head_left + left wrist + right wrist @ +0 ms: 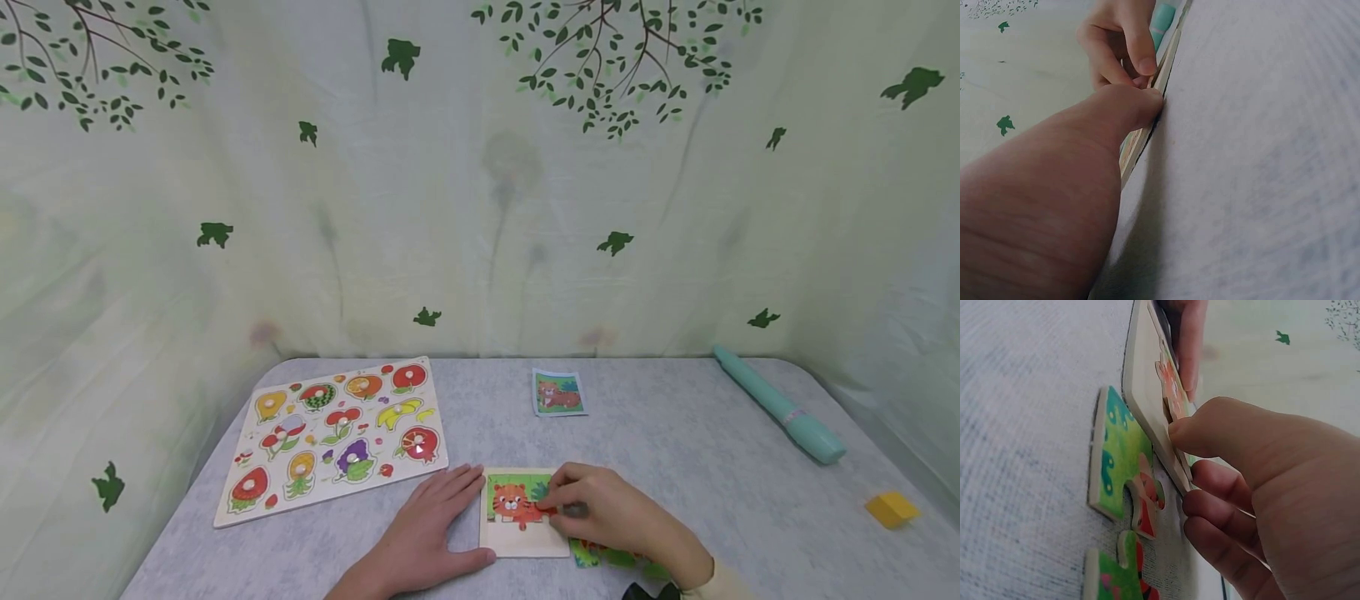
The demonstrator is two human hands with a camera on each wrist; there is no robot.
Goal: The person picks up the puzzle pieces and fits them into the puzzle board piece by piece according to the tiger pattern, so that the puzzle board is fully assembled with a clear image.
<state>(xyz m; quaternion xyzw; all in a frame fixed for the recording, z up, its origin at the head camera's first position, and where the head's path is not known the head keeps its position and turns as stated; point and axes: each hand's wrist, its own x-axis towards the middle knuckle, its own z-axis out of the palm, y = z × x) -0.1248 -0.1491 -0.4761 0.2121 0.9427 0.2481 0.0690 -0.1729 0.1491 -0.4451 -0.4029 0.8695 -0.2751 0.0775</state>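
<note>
A small wooden puzzle board (523, 543) lies on the table, its upper part filled with pieces showing an orange tiger (512, 502). My left hand (423, 533) rests along the board's left side with fingers extended, the thumb touching near its lower left corner. Over the board's right side my right hand (611, 510) pinches a puzzle piece (546, 505) between thumb and fingers, down at the picture; the fingers hide much of it. Just beside the board, partly under the right hand, lie loose puzzle pieces (1119, 453) in green with orange parts.
A fruit peg puzzle (341, 437) lies at the left. Behind the board is a small bear picture card (558, 393). A teal tapered stick (780, 408) and a yellow block (891, 509) lie at the right. A leaf-patterned curtain (450, 183) hangs behind the table.
</note>
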